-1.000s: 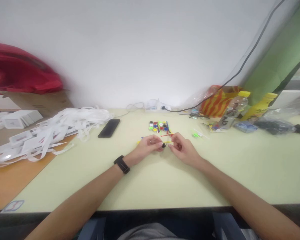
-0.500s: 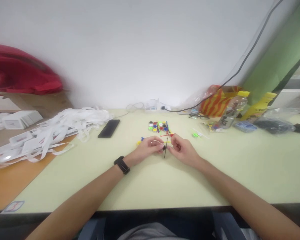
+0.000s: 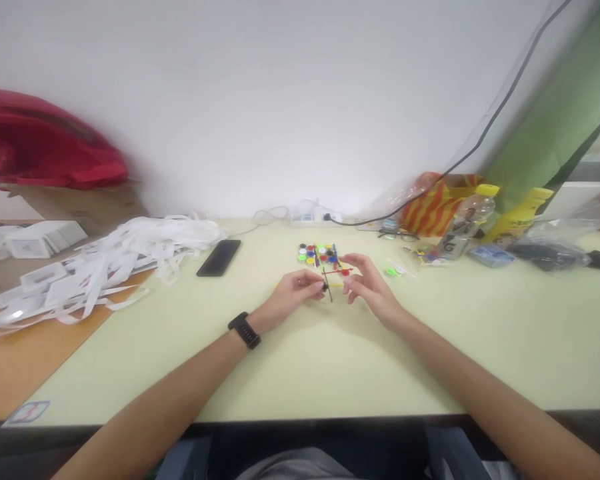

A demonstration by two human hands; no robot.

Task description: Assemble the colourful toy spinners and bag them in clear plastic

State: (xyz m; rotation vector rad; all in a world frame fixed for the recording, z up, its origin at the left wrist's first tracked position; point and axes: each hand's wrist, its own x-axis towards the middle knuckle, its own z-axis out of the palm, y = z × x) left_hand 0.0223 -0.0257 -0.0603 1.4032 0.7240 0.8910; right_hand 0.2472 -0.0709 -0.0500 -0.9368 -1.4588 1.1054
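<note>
Over the middle of the table, my left hand (image 3: 303, 290) pinches a thin black propeller-like piece (image 3: 329, 291) by a small dark hub, between thumb and forefinger. The black piece stands nearly upright. My right hand (image 3: 371, 287) is just right of it, its fingers apart and nothing held between them. A thin red piece (image 3: 346, 272) of similar shape lies by the right fingertips; whether they touch it I cannot tell. Beyond both hands, several coloured discs (image 3: 310, 254) sit in rows with narrow coloured strips. Something yellow shows partly behind the hands.
A black phone (image 3: 219, 258) lies left of the hands, beside a heap of white straps (image 3: 125, 257). At right are small green parts (image 3: 393, 272), glasses (image 3: 398, 235), a clear bottle (image 3: 467, 223), a yellow bottle (image 3: 519, 217) and a blue packet (image 3: 491, 254). A power strip (image 3: 307, 213) sits against the wall.
My right hand has opened and drawn slightly away from the black piece. The black piece stays in my left hand and now leans the other way.
</note>
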